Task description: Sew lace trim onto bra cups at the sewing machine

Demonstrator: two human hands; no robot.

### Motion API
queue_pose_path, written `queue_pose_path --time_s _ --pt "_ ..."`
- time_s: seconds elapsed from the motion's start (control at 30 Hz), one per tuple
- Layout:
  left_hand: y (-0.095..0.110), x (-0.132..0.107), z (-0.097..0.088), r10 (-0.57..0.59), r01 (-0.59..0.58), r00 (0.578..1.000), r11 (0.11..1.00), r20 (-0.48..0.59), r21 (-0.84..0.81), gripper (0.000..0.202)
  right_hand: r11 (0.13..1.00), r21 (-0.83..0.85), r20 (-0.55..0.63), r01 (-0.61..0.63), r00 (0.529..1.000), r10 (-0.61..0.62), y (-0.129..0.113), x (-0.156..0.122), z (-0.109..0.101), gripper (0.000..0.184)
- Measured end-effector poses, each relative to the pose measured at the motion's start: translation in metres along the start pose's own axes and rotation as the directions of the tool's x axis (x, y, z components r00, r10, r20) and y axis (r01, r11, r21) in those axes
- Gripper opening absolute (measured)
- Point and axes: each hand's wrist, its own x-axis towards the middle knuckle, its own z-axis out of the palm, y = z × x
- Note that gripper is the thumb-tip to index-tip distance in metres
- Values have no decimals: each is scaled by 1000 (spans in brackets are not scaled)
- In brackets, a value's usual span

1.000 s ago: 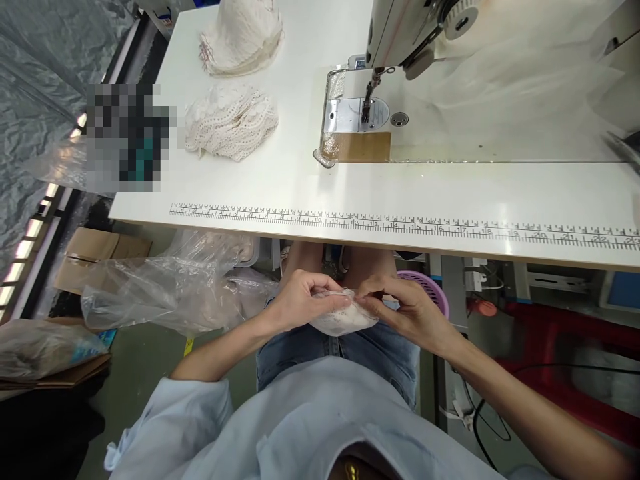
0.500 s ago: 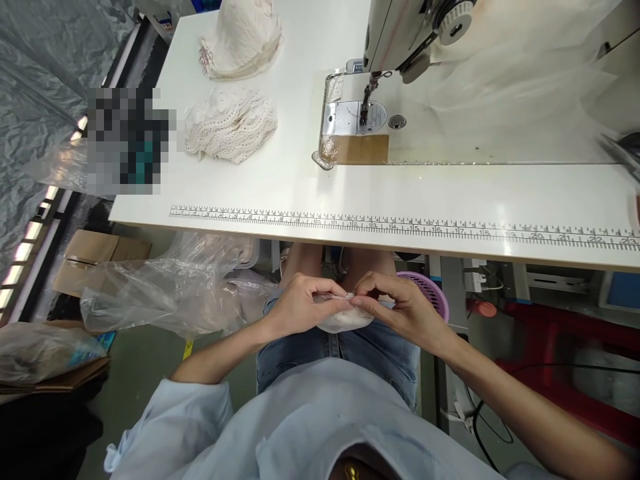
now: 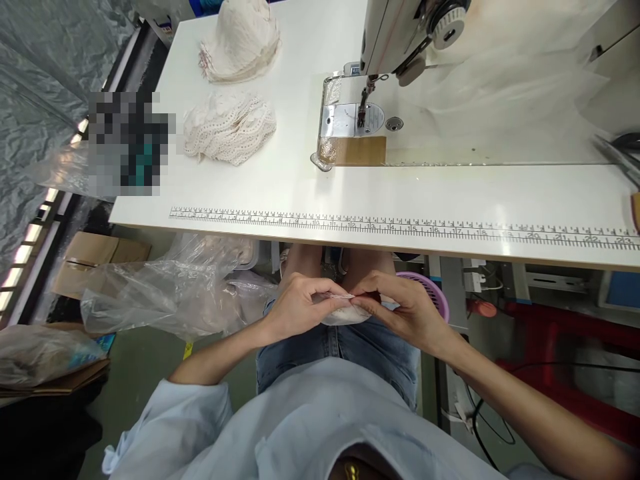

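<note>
While we sit below the white table (image 3: 300,187), our left hand (image 3: 295,308) and right hand (image 3: 405,312) pinch one small lace piece (image 3: 343,313) between fingertips — over our lap.

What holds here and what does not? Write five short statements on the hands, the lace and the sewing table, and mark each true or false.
1. The left hand and right hand both pinch a small white lace piece over the lap. True.
2. Two heaps of cream lace fabric lie on the white table, left of the grey sewing machine. True.
3. The lace piece lies under the machine's needle. False: the hands hold it below the table edge, away from the needle.
4. A printed ruler runs along the table's far edge. False: the printed ruler runs along the near edge.
5. A purple plastic basket stands on the table. False: the purple plastic basket sits under the table.
</note>
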Motion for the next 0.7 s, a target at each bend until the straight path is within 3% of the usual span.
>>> queue_pose_path --time_s 0.23,0.43,0.53,0.63,0.7 --pt "4 4 2 -70 67 996 996 -56 -58 23 998 -51 -29 -26 999 24 -5 1 -2 6" --pt "5 11 1 -147 159 987 953 64 -259 21 992 46 -43 -114 992 116 -6 2 -3 9" --pt "6 17 2 -179 205 977 931 112 -302 24 966 128 20 -224 974 224 -9 1 -5 14" --pt "8 24 3 -208 260 959 915 191 -308 27 949 44 111 -311 946 305 -21 -8 -28 19" --pt "7 28 3 -219 287 946 909 239 -301 27 939 -102 68 -329 939 336 -32 -20 -59 21"
